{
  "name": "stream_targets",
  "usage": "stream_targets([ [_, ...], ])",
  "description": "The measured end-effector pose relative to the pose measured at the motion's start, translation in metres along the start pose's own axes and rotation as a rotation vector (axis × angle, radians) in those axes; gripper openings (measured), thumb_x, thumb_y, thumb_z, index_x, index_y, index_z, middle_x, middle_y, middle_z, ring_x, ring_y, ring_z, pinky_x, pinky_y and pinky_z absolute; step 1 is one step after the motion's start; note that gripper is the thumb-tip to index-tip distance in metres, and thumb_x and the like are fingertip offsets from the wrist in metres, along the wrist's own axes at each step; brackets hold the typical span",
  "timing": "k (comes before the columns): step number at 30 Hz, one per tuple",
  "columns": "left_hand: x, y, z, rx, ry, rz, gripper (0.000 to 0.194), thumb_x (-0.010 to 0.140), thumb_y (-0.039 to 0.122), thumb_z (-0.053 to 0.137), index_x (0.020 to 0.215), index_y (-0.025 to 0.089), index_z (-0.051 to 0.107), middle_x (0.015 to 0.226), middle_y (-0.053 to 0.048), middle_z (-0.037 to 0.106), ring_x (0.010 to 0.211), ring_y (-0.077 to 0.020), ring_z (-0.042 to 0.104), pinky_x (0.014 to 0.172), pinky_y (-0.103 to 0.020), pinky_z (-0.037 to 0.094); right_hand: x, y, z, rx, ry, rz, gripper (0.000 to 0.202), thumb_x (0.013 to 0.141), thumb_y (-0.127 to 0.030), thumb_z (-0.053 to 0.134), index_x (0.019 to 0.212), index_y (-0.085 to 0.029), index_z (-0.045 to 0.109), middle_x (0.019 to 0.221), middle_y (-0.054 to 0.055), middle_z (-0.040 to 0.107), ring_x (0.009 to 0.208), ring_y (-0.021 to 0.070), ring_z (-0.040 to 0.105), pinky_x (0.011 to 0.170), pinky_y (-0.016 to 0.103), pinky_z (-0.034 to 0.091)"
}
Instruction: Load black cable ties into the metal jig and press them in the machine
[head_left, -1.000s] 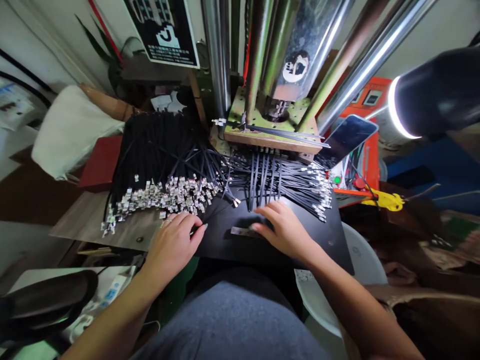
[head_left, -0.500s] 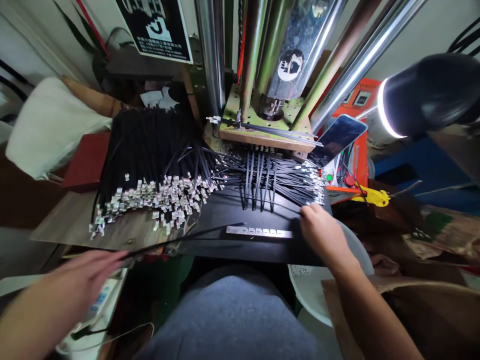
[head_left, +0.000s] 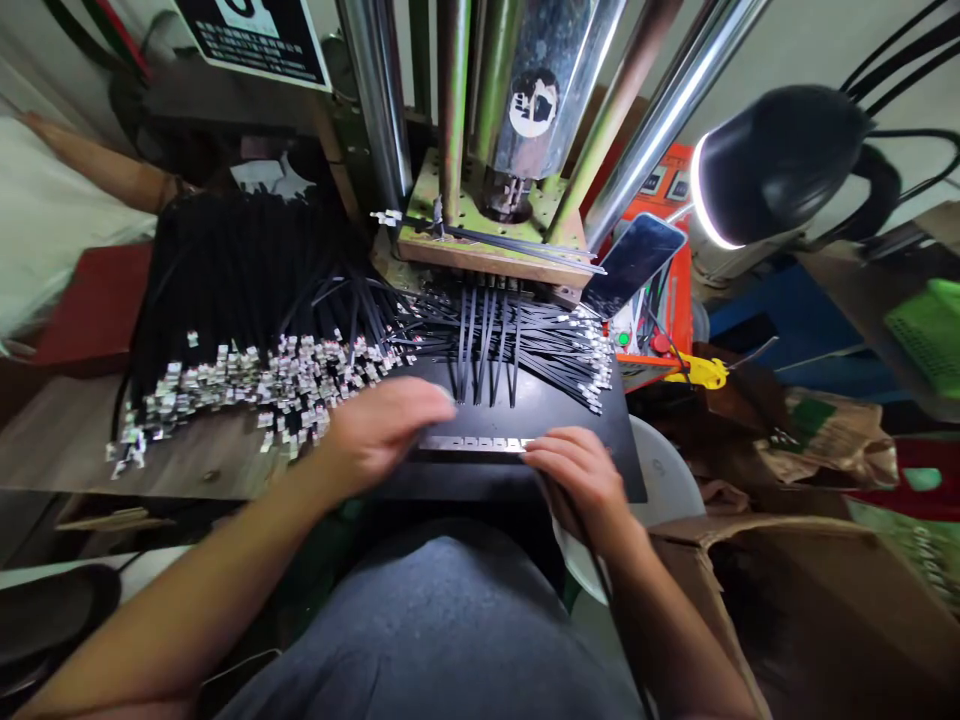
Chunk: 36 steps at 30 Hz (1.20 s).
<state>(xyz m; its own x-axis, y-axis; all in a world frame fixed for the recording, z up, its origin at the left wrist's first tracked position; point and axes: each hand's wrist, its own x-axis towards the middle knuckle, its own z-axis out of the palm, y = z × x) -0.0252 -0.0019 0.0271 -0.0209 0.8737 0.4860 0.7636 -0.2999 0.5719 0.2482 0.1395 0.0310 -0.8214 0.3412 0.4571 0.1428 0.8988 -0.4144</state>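
My left hand (head_left: 390, 425) is over the front of the black work surface, fingers closed and slightly blurred. What it holds, if anything, is hidden. Just below its fingers lies the left end of a flat metal strip with small slots (head_left: 484, 444). At the strip's right end is my right hand (head_left: 581, 475), fingers curled; from it a black cable (head_left: 600, 575) hangs down past my forearm. Behind the strip, several short black cables (head_left: 487, 350) stick out from under the press (head_left: 491, 255). More cables with white-silver connector ends (head_left: 596, 350) lie crosswise beneath them.
A large heap of black cables with connectors (head_left: 225, 370) lies on the left board. A phone (head_left: 637, 262), a lit lamp (head_left: 780, 165) and a yellow-handled tool (head_left: 705, 370) stand or lie at right. An open cardboard box (head_left: 701, 540) is by my right forearm.
My left hand has come from the far left to the strip's left end. My right hand has moved down from the cable ends to the strip's right end. The view has shifted right.
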Motion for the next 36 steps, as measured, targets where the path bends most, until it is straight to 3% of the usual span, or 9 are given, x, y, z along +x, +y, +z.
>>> stream_targets([
  [3, 0.012, 0.007, 0.039, -0.113, -0.109, 0.130, 0.021, 0.091, 0.011, 0.053, 0.104, 0.018, 0.067, 0.101, -0.003, 0.073, 0.098, -0.0146, 0.068, 0.090, -0.027, 0.054, 0.014, 0.003, 0.037, 0.221, -0.019, 0.028, 0.014, 0.095, -0.013, 0.052, 0.099, -0.019, 0.064, 0.094, 0.004, 0.070, 0.089, 0.0169, 0.063, 0.080, 0.030, 0.051],
  [6, 0.016, 0.010, 0.057, -0.154, -0.119, -0.045, 0.015, 0.085, 0.012, 0.060, 0.098, 0.016, 0.067, 0.096, -0.003, 0.073, 0.088, -0.0150, 0.069, 0.081, -0.026, 0.055, 0.026, 0.007, 0.042, 0.310, -0.013, 0.140, 0.009, 0.090, -0.013, 0.058, 0.090, -0.019, 0.064, 0.085, 0.003, 0.068, 0.080, 0.0159, 0.061, 0.073, 0.027, 0.048],
  [11, 0.015, 0.014, 0.048, -0.223, -0.157, -0.199, 0.012, 0.080, 0.010, 0.061, 0.088, 0.017, 0.067, 0.082, 0.002, 0.070, 0.073, -0.0107, 0.066, 0.068, -0.020, 0.050, 0.031, 0.002, 0.033, 0.260, -0.141, 0.072, 0.008, 0.090, -0.013, 0.056, 0.089, -0.017, 0.062, 0.081, 0.004, 0.065, 0.076, 0.0165, 0.056, 0.069, 0.027, 0.045],
  [18, 0.018, 0.038, 0.044, 0.190, -0.338, -0.051, 0.010, 0.084, 0.013, 0.054, 0.085, 0.019, 0.061, 0.076, 0.000, 0.065, 0.066, -0.0192, 0.063, 0.062, -0.031, 0.049, 0.024, -0.006, 0.033, 0.073, -0.207, -0.088, 0.020, 0.097, -0.010, 0.044, 0.093, -0.013, 0.063, 0.094, 0.011, 0.068, 0.083, 0.0201, 0.057, 0.075, 0.033, 0.051],
  [23, 0.026, 0.052, 0.047, 0.354, -0.406, -0.076, 0.012, 0.083, 0.010, 0.055, 0.086, 0.020, 0.061, 0.074, 0.001, 0.064, 0.063, -0.0223, 0.064, 0.056, -0.034, 0.050, 0.014, 0.012, 0.019, 0.195, -0.056, 0.053, 0.017, 0.095, -0.011, 0.053, 0.106, -0.018, 0.064, 0.107, 0.009, 0.068, 0.100, 0.0173, 0.064, 0.086, 0.030, 0.054],
  [26, 0.022, 0.052, 0.048, 0.316, -0.386, -0.073, 0.012, 0.087, 0.011, 0.053, 0.086, 0.019, 0.062, 0.076, -0.001, 0.065, 0.068, -0.0227, 0.066, 0.061, -0.035, 0.054, 0.008, 0.016, 0.024, 0.271, 0.006, 0.070, 0.016, 0.094, -0.010, 0.054, 0.102, -0.021, 0.062, 0.097, 0.005, 0.070, 0.095, 0.0162, 0.067, 0.087, 0.031, 0.056],
  [28, 0.015, 0.046, 0.045, 0.204, -0.345, -0.050, 0.019, 0.090, 0.008, 0.050, 0.099, 0.018, 0.064, 0.088, -0.003, 0.069, 0.080, -0.0211, 0.068, 0.072, -0.034, 0.057, 0.007, 0.016, 0.030, 0.285, 0.007, 0.029, 0.015, 0.094, -0.010, 0.053, 0.100, -0.021, 0.061, 0.097, 0.005, 0.071, 0.098, 0.0169, 0.067, 0.090, 0.033, 0.056],
  [31, 0.002, 0.033, 0.037, 0.018, -0.193, -0.070, 0.031, 0.091, 0.004, 0.048, 0.113, 0.019, 0.065, 0.109, -0.005, 0.068, 0.097, -0.0154, 0.067, 0.085, -0.027, 0.056, 0.009, 0.012, 0.033, 0.192, -0.047, -0.062, 0.014, 0.094, -0.009, 0.052, 0.101, -0.018, 0.061, 0.101, 0.008, 0.071, 0.098, 0.0186, 0.067, 0.091, 0.036, 0.056],
  [36, -0.013, 0.023, 0.038, -0.185, -0.014, -0.113, 0.021, 0.089, 0.006, 0.058, 0.099, 0.021, 0.069, 0.099, 0.000, 0.072, 0.102, -0.0128, 0.068, 0.091, -0.022, 0.053, 0.013, 0.005, 0.027, -0.016, -0.111, -0.169, 0.015, 0.095, -0.010, 0.051, 0.097, -0.015, 0.065, 0.099, 0.010, 0.073, 0.098, 0.0225, 0.067, 0.091, 0.039, 0.055],
])
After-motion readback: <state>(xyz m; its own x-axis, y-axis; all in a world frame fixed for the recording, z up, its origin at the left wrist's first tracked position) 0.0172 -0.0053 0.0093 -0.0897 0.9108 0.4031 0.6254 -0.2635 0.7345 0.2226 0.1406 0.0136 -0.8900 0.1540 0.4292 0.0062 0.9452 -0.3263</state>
